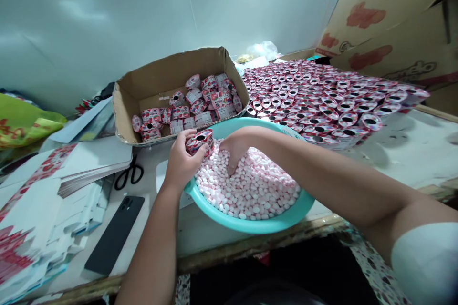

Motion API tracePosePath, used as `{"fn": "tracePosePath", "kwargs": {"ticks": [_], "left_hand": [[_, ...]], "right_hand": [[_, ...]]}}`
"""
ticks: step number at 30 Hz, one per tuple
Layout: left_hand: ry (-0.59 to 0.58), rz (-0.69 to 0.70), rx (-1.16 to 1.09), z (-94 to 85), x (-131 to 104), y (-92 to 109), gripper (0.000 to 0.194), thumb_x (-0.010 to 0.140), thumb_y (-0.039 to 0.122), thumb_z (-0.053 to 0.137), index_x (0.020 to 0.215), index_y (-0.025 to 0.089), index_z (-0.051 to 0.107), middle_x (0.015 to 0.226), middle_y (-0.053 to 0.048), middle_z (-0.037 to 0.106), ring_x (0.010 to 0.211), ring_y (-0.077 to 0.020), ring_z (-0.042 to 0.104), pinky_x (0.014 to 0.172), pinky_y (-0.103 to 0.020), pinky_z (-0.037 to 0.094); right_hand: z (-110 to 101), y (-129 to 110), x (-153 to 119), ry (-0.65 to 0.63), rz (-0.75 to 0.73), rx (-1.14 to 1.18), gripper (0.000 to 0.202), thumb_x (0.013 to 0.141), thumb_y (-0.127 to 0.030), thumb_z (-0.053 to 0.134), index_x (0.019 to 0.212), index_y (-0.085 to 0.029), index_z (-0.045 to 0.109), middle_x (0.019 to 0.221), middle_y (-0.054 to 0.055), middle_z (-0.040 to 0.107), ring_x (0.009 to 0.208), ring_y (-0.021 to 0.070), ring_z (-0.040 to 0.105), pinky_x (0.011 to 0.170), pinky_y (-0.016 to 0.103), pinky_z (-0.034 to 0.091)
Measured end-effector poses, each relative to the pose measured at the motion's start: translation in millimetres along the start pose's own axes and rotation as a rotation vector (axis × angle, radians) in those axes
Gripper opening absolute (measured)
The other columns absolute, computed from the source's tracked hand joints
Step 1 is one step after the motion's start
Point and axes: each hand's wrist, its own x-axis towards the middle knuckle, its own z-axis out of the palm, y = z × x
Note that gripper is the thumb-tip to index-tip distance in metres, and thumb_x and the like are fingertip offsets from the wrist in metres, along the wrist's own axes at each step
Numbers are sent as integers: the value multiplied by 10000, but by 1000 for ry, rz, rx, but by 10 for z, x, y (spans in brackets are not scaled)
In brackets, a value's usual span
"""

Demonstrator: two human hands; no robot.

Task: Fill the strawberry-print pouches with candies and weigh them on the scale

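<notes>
My left hand is closed around a small red-and-pink printed packet with a dark oval hole in its top. It holds this packet over the left rim of a turquoise basin. Small pale pink and white candies fill much of the basin. Into them reaches my right hand, fingers curled downward among the candies just right of the packet. Some of its fingertips are buried, so how many candies it grips is hidden.
Behind the basin, a cardboard box contains several similar packets. Many upright packets with holes on top crowd the table at the right. To the left lie black scissors, a dark phone and stacked white cartons. Large printed cardboard stands at the back right.
</notes>
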Motion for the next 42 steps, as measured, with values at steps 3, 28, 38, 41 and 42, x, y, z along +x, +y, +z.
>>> {"fn": "tracePosePath", "kwargs": {"ticks": [3,28,38,41,42], "left_hand": [[-45,-4,16,-16,-2,21,338,796,360,702,1087,218,606,1062,-42,665,972,-208,642,887,-317,501],[-214,162,-41,-34,-13,-6,356,756,412,767,729,210,475,929,-14,681,887,-192,626,718,-279,441],[-203,75,31,-37,-7,27,391,729,395,788,688,206,448,695,36,517,661,-142,479,612,-267,348],[-215,72,59,-40,-8,34,367,740,367,782,701,203,455,714,29,524,672,-145,481,620,-269,343],[-216,69,66,-42,-7,38,363,741,365,781,707,203,459,717,28,524,675,-146,481,620,-269,343]], "right_hand": [[0,8,10,24,-8,-7,678,500,-349,910,1111,-129,715,984,48,729,845,203,641,693,243,444],[-95,-98,-10,1021,25,664,239,819,-371,640,926,-158,651,701,24,625,642,167,601,596,259,473],[90,-254,223,1158,-199,805,221,726,-381,674,736,-178,586,599,-28,544,559,122,505,519,231,375],[106,-245,286,1211,-226,744,219,706,-370,699,707,-176,597,626,-29,558,586,117,490,547,236,368],[109,-244,303,1229,-225,718,218,701,-366,707,707,-175,600,643,-27,570,601,117,492,564,238,373]]}}
